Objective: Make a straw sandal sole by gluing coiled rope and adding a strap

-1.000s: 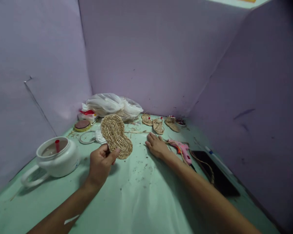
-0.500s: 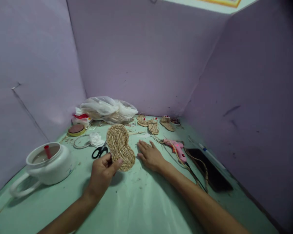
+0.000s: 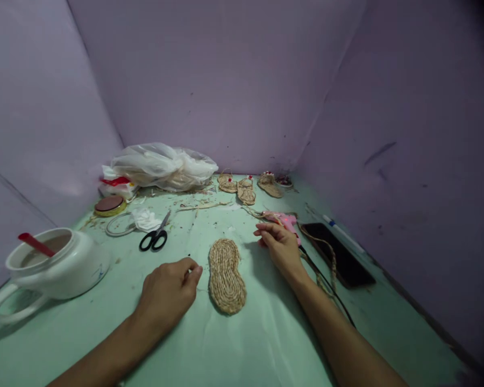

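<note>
A braided straw sole (image 3: 227, 277), shaped like a shoe bottom with coiled rows, lies flat on the green table between my hands. My left hand (image 3: 167, 287) rests just left of it with curled fingers, apart from the sole, and no object shows in it. To the right, my right hand (image 3: 280, 247) is raised a little, its fingers loosely stretched and holding nothing. Behind that hand, a pink glue gun (image 3: 287, 219) is partly hidden. Beyond the left hand lie scissors (image 3: 155, 236) with black handles.
A white mug (image 3: 60, 269) with a red stick stands left. Farther back are a ribbon roll (image 3: 109, 205), a white plastic bag (image 3: 165, 165) and small straw sandals (image 3: 246, 191). A dark phone (image 3: 339, 253), a pen (image 3: 343, 234) and a braided cord (image 3: 333, 263) lie right.
The straw sole has gone from my left hand onto the table. My right hand has lifted off the tabletop and moved right, towards the glue gun. The view has shifted slightly.
</note>
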The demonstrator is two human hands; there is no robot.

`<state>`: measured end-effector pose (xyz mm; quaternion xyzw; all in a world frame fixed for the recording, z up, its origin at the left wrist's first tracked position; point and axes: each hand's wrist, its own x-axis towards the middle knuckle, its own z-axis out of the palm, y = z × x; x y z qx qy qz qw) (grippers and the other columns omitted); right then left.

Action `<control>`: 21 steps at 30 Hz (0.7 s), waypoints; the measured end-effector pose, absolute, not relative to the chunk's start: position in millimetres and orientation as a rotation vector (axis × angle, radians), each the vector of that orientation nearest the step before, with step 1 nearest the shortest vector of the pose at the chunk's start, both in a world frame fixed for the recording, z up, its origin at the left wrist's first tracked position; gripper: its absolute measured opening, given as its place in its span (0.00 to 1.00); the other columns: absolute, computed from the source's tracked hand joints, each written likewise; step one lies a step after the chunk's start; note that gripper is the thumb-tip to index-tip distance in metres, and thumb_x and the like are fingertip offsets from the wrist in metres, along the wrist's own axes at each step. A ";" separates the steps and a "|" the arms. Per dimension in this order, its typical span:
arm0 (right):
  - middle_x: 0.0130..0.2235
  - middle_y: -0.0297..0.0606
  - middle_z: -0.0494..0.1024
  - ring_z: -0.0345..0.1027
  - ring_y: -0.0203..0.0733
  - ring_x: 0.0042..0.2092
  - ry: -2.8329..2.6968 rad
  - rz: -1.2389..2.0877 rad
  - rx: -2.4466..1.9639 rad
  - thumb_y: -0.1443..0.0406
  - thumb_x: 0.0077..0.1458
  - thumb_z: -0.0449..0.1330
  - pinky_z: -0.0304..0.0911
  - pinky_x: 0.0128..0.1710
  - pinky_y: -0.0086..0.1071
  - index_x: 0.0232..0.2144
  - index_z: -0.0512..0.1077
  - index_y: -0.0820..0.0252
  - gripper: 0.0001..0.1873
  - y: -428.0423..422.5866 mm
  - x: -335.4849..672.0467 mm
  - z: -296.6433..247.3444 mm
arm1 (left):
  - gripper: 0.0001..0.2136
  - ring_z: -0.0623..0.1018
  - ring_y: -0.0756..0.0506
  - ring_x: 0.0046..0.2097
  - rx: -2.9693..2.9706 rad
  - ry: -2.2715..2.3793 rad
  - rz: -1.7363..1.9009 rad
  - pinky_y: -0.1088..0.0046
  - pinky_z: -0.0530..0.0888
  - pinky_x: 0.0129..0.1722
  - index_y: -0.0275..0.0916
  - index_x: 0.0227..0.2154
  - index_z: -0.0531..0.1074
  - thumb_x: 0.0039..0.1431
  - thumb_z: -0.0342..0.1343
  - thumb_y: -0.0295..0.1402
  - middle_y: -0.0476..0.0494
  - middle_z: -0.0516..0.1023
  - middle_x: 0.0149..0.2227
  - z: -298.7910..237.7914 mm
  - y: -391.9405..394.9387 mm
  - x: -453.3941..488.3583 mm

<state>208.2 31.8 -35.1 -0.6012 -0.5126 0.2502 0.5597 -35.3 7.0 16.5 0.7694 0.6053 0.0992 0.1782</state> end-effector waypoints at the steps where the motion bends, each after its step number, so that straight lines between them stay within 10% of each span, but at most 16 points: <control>1: 0.28 0.40 0.79 0.70 0.37 0.25 -1.215 0.602 -1.419 0.59 0.49 0.54 0.67 0.25 0.30 0.34 0.74 0.63 0.16 29.7 206.3 -32.0 | 0.13 0.72 0.44 0.27 2.181 1.716 0.279 0.73 0.55 0.26 0.42 0.26 0.72 0.57 0.44 0.38 0.45 0.76 0.23 14.4 8.2 -35.7; 9: 0.20 0.34 0.74 0.64 0.35 0.21 -1.358 0.531 -1.478 0.60 0.51 0.55 0.59 0.21 0.27 0.34 0.75 0.64 0.14 16.5 201.3 -19.6 | 0.08 0.71 0.47 0.23 1.971 1.676 0.686 0.74 0.61 0.25 0.41 0.32 0.72 0.48 0.52 0.31 0.49 0.75 0.23 4.7 12.4 -37.1; 21: 0.23 0.37 0.78 0.70 0.40 0.25 -1.589 0.324 -1.521 0.63 0.51 0.54 0.62 0.26 0.31 0.36 0.76 0.60 0.13 10.9 197.6 -19.6 | 0.10 0.62 0.51 0.20 1.870 1.457 0.973 0.75 0.58 0.22 0.39 0.15 0.68 0.45 0.52 0.38 0.52 0.64 0.15 30.0 24.5 -50.4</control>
